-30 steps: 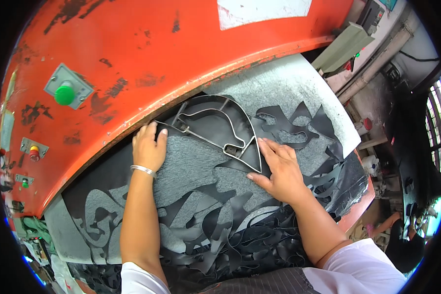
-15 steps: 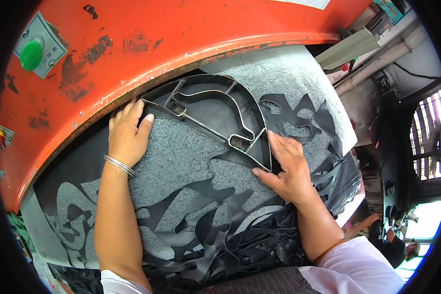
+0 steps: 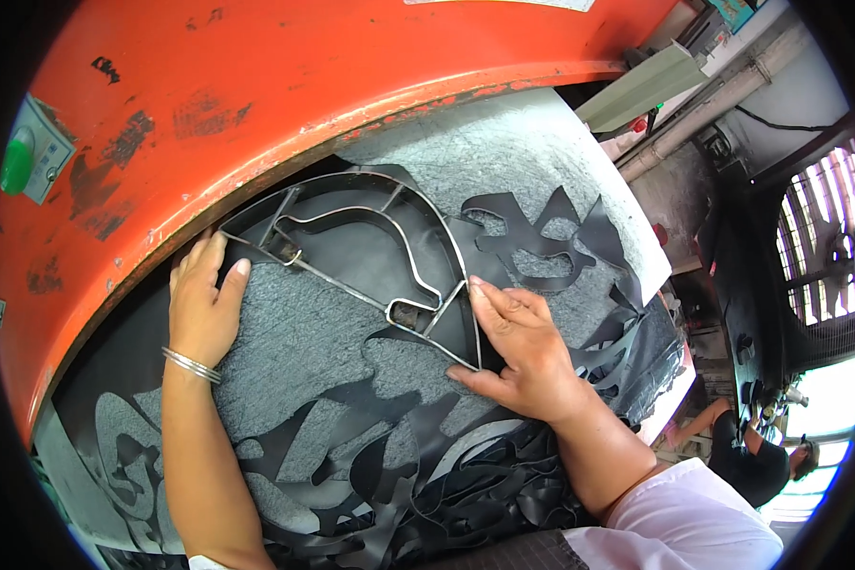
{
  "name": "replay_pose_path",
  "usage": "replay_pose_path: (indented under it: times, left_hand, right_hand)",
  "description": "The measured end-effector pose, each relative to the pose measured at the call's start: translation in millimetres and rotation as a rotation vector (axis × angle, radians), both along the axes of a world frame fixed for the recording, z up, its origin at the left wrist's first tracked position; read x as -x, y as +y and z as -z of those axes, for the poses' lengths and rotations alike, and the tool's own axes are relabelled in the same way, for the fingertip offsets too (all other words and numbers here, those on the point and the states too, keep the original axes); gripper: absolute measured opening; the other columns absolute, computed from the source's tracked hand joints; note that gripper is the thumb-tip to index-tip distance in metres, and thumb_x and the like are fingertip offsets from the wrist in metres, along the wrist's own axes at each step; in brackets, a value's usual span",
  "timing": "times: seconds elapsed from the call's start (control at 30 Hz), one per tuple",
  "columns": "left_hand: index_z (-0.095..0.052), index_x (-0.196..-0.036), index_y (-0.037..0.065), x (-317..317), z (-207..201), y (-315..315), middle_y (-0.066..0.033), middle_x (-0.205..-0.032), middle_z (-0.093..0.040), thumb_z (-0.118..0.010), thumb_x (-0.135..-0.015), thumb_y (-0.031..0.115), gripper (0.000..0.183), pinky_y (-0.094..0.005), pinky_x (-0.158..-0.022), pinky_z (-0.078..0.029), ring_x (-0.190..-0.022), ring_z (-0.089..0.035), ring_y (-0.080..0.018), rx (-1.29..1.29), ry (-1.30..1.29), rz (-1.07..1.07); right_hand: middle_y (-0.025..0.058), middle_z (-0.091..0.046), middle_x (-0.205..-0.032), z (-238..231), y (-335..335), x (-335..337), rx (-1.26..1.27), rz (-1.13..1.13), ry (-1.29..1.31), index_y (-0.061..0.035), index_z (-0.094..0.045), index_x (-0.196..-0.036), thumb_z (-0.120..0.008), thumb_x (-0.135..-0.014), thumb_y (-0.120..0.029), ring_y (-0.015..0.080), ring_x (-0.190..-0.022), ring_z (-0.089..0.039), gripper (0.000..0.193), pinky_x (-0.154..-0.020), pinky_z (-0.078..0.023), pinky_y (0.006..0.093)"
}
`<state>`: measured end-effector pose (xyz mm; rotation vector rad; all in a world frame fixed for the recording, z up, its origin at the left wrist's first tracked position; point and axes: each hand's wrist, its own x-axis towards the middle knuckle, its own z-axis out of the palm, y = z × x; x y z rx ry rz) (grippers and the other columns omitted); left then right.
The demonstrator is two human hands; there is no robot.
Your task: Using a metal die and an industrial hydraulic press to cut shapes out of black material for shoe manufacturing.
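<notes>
Orange machine (image 3: 285, 57): top cut off by upper edge. Black sheet (image 3: 114, 351): machine-side border hidden behind the machine's rim. Left hand (image 3: 204, 299): fingertip contact with metal die (image 3: 342, 284) undeterminable. Co-worker (image 3: 755, 465): handwork too small to tell.
</notes>
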<state>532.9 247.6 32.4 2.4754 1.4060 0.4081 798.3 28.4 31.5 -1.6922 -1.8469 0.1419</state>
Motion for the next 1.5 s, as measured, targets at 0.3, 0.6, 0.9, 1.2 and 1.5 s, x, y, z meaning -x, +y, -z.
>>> replay_pose_path:
  times: [0.3, 0.6, 0.9, 1.2, 1.5]
  left_hand:
    - [-0.049, -0.133, -0.003, 3.4, 0.6, -2.9, -0.0201, -0.141, -0.046, -0.057, -0.092, 0.024, 0.05, -0.0398, -0.111, -0.025, -0.132, -0.041, -0.0335, -0.034, -0.02, -0.006]
    - [-0.054, -0.129, -0.003, 6.3, 4.6, -1.1, -0.0213, -0.139, -0.048, -0.059, -0.091, 0.025, 0.047, -0.0392, -0.111, -0.028, -0.131, -0.042, -0.0339, 0.014, -0.095, 0.01]
    - [-0.067, -0.101, 0.0, 0.1, 7.2, 3.4, -0.0177, -0.109, -0.066, -0.062, -0.087, 0.019, 0.024, -0.0349, -0.091, -0.045, -0.105, -0.061, -0.0315, -0.069, -0.232, 0.03]
    - [-0.068, -0.098, 0.001, 7.9, -1.7, -4.7, -0.0151, -0.094, -0.066, -0.065, -0.083, 0.013, 0.02, -0.0325, -0.08, -0.047, -0.088, -0.064, -0.0285, 0.032, -0.43, -0.16]
    - [-0.066, -0.093, -0.004, 20.2, 7.6, 0.0, -0.0222, -0.092, -0.065, -0.068, -0.082, 0.015, 0.022, -0.0423, -0.078, -0.048, -0.087, -0.063, -0.0378, -0.174, -0.262, -0.228]
  right_hand:
    - [0.0252, -0.053, -0.13, -0.9, -0.5, -2.6, 0.053, 0.012, -0.017, 0.0075, -0.046, -0.13, -0.079, -0.07, -0.028, 0.0328, -0.112, -0.057, 0.077, -0.1, -0.039, 0.0431]
    - [0.027, -0.051, -0.132, 0.0, -3.8, -6.5, 0.1, 0.044, 0.058, 0.0067, -0.044, -0.135, -0.078, -0.073, -0.021, 0.0381, -0.118, -0.053, 0.076, -0.101, -0.038, 0.0412]
    - [0.0275, -0.05, -0.133, -4.0, -5.7, -6.5, 0.152, 0.026, 0.08, 0.0071, -0.043, -0.136, -0.078, -0.072, -0.019, 0.0379, -0.121, -0.051, 0.078, -0.104, -0.035, 0.0398]
    - [0.0269, -0.048, -0.136, -9.9, 6.4, 1.0, 0.179, 0.006, 0.181, 0.0065, -0.04, -0.138, -0.076, -0.076, -0.018, 0.0377, -0.125, -0.048, 0.076, -0.106, -0.034, 0.0404]
    - [0.0257, -0.047, -0.138, -7.7, 29.5, 4.9, 0.152, -0.039, 0.079, 0.0049, -0.038, -0.14, -0.073, -0.079, -0.019, 0.0373, -0.128, -0.046, 0.074, -0.108, -0.033, 0.0436]
